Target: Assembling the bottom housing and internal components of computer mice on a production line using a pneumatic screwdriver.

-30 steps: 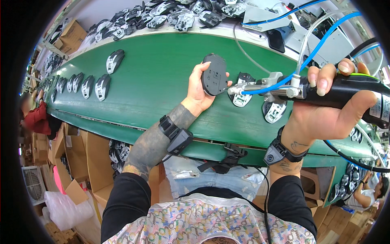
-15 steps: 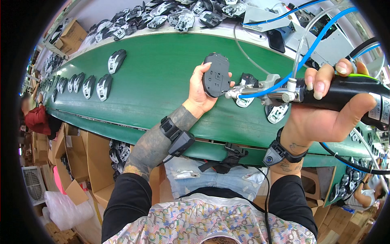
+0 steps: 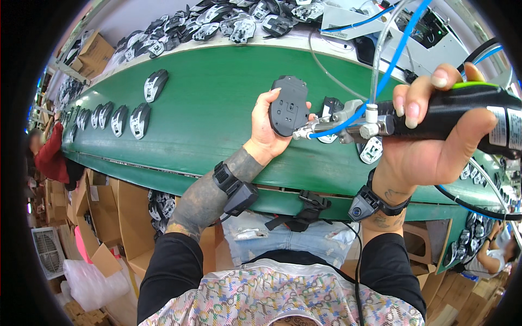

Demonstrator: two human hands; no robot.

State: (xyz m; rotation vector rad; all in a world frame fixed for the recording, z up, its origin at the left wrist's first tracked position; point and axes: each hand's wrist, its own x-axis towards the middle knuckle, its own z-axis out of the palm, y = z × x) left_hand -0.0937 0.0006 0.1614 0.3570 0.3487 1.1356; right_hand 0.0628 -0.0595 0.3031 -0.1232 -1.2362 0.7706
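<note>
My left hand (image 3: 262,126) grips a dark grey computer mouse (image 3: 290,103), its flat underside with small holes facing up. Wrapped around a black power screwdriver (image 3: 451,117) is my right hand (image 3: 427,157). The screwdriver lies almost level, and its metal nose (image 3: 326,130), fed by blue and clear tubes, reaches the mouse's lower right edge. Whether the tip touches the mouse, I cannot tell. Behind the nose, a partly hidden mouse shell (image 3: 329,108) rests on the green conveyor belt (image 3: 217,98), and another mouse shell (image 3: 371,150) sits near my right wrist.
Several mice (image 3: 140,120) stand along the belt's left part. A pile of mouse shells (image 3: 239,24) covers the white ledge behind. White equipment (image 3: 429,51) and hoses occupy the back right. Cardboard boxes (image 3: 133,217) are below left. Other people work at both far ends.
The screwdriver has shifted slightly left and its nose a little lower. My left hand and the mouse have sunk slightly. At the far left, a person in red has shifted.
</note>
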